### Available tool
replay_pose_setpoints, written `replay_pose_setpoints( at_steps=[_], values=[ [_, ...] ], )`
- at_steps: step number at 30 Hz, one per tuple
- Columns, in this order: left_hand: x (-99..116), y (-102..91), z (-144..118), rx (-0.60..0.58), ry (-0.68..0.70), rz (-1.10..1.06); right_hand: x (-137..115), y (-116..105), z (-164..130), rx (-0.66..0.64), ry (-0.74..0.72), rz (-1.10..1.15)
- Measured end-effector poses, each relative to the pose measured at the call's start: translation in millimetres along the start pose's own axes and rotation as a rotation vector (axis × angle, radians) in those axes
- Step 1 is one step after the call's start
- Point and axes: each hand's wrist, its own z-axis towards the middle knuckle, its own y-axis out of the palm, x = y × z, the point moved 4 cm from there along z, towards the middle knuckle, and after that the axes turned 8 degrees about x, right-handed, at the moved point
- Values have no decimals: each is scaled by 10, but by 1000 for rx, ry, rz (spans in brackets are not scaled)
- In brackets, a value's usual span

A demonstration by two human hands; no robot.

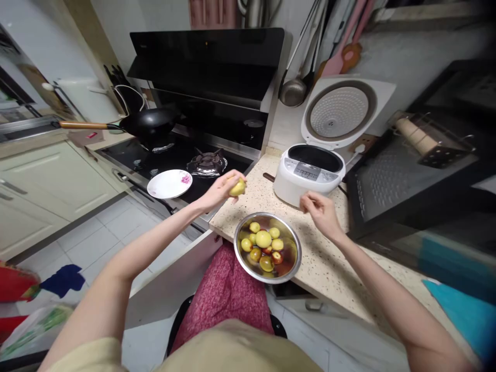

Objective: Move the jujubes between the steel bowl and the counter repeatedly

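A kitchen is seen from above, with a speckled stone counter running from the centre toward five o'clock. At eleven o'clock a black cooker hood is mounted over a gas hob, on which a black wok with a wooden handle is set. At three o'clock a dark dish rack is placed against the wall. A white rice cooker is stood at one o'clock on the counter, its lid raised upright. Ladles and spatulas are hung on the wall above it.

A steel bowl is set at the counter's near edge, at the centre of the view; small yellow-green and reddish fruits are held in it, apparently in water. A white plate with a pink mark is laid on the hob's front edge, at nine o'clock from the bowl.

The left hand is raised at eleven o'clock from the bowl, and its fingers are closed around one yellow-green fruit. The right hand is held at two o'clock from the bowl, just in front of the rice cooker; its fingers are loosely curled with the tips drawn together, and whether anything is pinched there cannot be told.
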Motion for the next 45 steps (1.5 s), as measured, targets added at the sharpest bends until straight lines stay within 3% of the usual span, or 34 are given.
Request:
replay_pose_setpoints(
  at_steps=[5,9,14,18,23,28,32,38,45],
  values=[
    [-205,-759,-458,213,-134,136,733,-358,-803,150,263,-267],
    [-491,-1020,-760,257,-191,275,963,-525,-1343,217,366,-408],
    [-745,-1058,-1147,360,-118,521,970,-636,-1458,230,391,-522],
    [-884,-1014,-1559,454,-92,677,1092,-665,-1504,153,422,-610],
    [-1075,-1082,-1978,414,-22,779,1186,-691,-1599,98,395,-745],
    [-1174,-1418,-2304,601,-245,838,1122,-664,-1575,70,359,-868],
    [-1122,-1502,-2535,704,-380,819,1079,-618,-1536,59,338,-926],
    [-1020,-1429,-2707,827,-483,781,1070,-579,-1504,51,342,-968],
    [-1155,-1415,-2654,739,-512,859,1038,-565,-1477,60,345,-978]
  ],
)
